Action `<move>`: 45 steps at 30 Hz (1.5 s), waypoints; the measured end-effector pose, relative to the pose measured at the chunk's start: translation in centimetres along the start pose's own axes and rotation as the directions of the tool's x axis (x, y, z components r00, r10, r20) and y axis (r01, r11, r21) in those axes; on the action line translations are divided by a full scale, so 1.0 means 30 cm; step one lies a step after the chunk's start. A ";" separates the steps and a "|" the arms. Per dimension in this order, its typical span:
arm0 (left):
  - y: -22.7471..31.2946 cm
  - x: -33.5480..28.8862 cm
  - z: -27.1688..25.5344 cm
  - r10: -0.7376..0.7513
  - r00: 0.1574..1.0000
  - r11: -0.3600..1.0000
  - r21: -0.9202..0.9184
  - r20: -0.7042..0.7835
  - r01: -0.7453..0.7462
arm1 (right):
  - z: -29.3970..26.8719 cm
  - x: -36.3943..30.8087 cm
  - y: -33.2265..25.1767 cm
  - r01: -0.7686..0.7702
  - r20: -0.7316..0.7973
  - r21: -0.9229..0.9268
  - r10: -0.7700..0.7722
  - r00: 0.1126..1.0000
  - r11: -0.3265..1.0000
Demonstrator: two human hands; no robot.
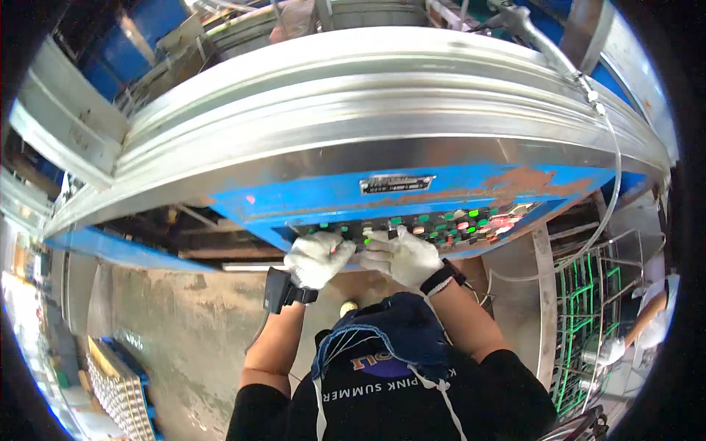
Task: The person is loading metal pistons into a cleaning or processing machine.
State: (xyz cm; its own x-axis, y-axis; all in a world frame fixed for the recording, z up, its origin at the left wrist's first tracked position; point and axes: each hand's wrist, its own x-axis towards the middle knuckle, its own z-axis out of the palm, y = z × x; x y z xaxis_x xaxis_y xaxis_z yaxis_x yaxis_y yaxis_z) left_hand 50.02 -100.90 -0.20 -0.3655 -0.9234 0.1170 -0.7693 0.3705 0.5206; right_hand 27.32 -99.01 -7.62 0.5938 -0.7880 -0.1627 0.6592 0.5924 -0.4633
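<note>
White-gloved left hand (318, 259), right hand (401, 256) curled, fingertips pressing control panel (434, 224) buttons.

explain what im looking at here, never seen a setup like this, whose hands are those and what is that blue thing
This is one picture from a camera worn on a person's head, looking down at their own arms. The fisheye lens bends straight edges. Both hands wear white work gloves: the left hand and the right hand rest fingers on a control panel of green and red buttons, set in a rusty blue machine housing under curved metal rails. Neither hand holds anything. A co-worker's arm shows at far right, by a green wire rack.
</note>
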 end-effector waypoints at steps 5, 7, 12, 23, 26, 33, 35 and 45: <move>-0.092 0.056 0.068 0.167 0.985 0.986 -0.021 0.041 -0.166 | -0.117 0.031 0.070 0.191 -0.065 0.208 -0.181 0.981 0.959; -0.097 0.057 0.053 0.074 0.994 0.997 -0.012 0.079 -0.073 | -0.069 0.057 0.070 0.204 -0.197 0.018 -0.197 0.961 0.979; -0.132 0.061 0.071 -0.137 0.985 0.988 0.083 0.107 0.128 | 0.020 -0.003 0.072 0.139 -0.347 -0.034 -0.142 0.927 0.990; -0.151 0.070 0.068 -0.016 0.993 0.993 -0.112 0.120 0.030 | 0.204 -0.375 0.012 0.485 -0.143 -0.413 -0.581 0.801 0.771; -0.259 0.100 0.103 0.027 0.978 0.996 -0.089 0.205 -0.009 | 0.336 -0.535 -0.098 0.616 0.160 -0.658 -0.718 0.677 0.434; -0.172 0.069 0.092 -0.077 0.976 0.942 -0.305 0.204 0.138 | 0.878 -0.845 -0.171 -0.050 0.663 -0.626 -0.565 0.491 -0.778; -0.186 0.066 0.088 -0.021 0.998 0.999 -0.023 0.059 0.023 | 0.944 -0.827 -0.137 -0.173 0.633 -0.598 -0.593 0.497 -0.783; -0.260 0.055 0.104 -0.120 0.991 0.992 0.032 -0.061 0.122 | 0.947 -0.559 0.074 0.203 -0.552 -0.799 -0.824 0.124 0.566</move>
State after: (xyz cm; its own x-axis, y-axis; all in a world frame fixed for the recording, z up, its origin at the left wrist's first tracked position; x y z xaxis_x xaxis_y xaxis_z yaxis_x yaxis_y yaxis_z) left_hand 53.77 -105.00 -6.69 -0.2382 -0.9655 0.1053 -0.8242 0.2583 0.5039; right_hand 31.93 -79.71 18.82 -0.7246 -0.6787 -0.1194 0.1247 0.0413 -0.9913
